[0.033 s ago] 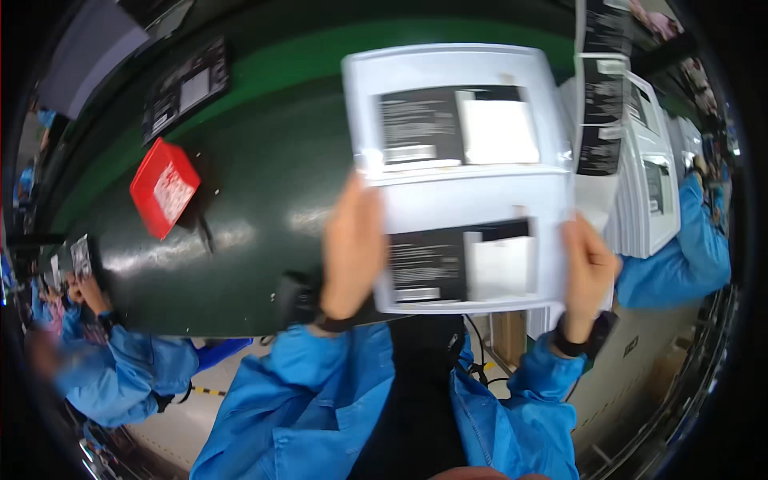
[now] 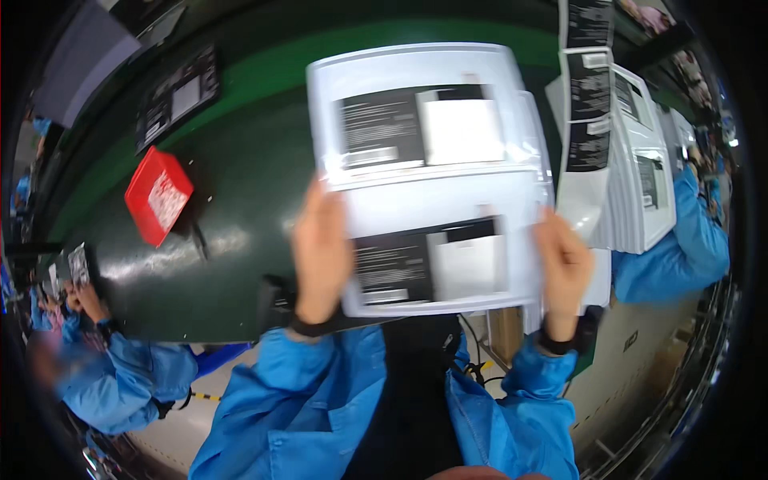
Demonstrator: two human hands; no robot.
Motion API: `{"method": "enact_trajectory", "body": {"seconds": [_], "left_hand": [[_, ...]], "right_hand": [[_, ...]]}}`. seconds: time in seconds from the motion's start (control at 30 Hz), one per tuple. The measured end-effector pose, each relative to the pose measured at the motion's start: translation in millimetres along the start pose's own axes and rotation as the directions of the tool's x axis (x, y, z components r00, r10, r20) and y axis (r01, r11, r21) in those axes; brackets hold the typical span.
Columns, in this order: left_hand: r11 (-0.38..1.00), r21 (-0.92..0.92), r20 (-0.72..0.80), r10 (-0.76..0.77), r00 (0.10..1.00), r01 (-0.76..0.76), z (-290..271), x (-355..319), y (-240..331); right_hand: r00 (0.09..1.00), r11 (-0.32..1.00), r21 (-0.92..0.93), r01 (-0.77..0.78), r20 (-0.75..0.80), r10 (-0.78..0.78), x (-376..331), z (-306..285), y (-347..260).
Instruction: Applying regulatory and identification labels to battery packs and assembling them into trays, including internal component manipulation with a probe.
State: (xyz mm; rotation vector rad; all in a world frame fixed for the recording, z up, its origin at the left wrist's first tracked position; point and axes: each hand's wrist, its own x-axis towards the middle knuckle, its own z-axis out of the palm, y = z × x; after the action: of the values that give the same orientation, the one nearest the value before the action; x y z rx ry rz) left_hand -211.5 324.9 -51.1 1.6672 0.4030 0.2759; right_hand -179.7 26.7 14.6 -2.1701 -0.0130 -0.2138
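A white plastic tray [image 2: 440, 196] is held up in front of me, slightly tilted, over the near edge of the dark green table. In each of its two recesses lies a flat black piece with pale print, one upper [image 2: 380, 128] and one lower [image 2: 392, 272], each with a bright white panel at its right. My left hand [image 2: 322, 252], a little blurred, is closed on the tray's left edge. My right hand [image 2: 564, 260] grips the right side lower down, its fingertips partly hidden. Another pale edge shows behind the tray's right side.
Right of the tray hangs a strip of black labels [image 2: 588, 104] beside a stack of white trays [image 2: 640, 192]. A red bin [image 2: 158, 196] and a flat black piece [image 2: 178, 100] lie on the table [image 2: 240, 184] at left. Blue-sleeved co-workers stand left [image 2: 120, 368] and right [image 2: 668, 256].
Both hands and the tray have shifted left, away from the label strip. More of the pale edge behind the tray's right side now shows.
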Motion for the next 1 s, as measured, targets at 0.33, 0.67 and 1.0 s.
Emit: {"method": "enact_trajectory", "body": {"seconds": [0.33,0.67,1.0], "left_hand": [[0.902,0.394,-0.156,-0.124,0.980,0.176,-171,5,-30],[0.943,-0.189,0.667,0.327,0.670,-0.273,65,18,85],[0.754,-0.579,0.721,0.296,0.627,0.310,209,35,145]], "right_hand": [[0.799,0.800,-0.526,0.289,-0.328,-0.504,84,-32,64],[0.997,0.914,0.405,0.013,-0.080,0.022,44,-82,33],[0.795,0.857,-0.152,0.492,-0.324,-0.514,59,-100,-1]]}}
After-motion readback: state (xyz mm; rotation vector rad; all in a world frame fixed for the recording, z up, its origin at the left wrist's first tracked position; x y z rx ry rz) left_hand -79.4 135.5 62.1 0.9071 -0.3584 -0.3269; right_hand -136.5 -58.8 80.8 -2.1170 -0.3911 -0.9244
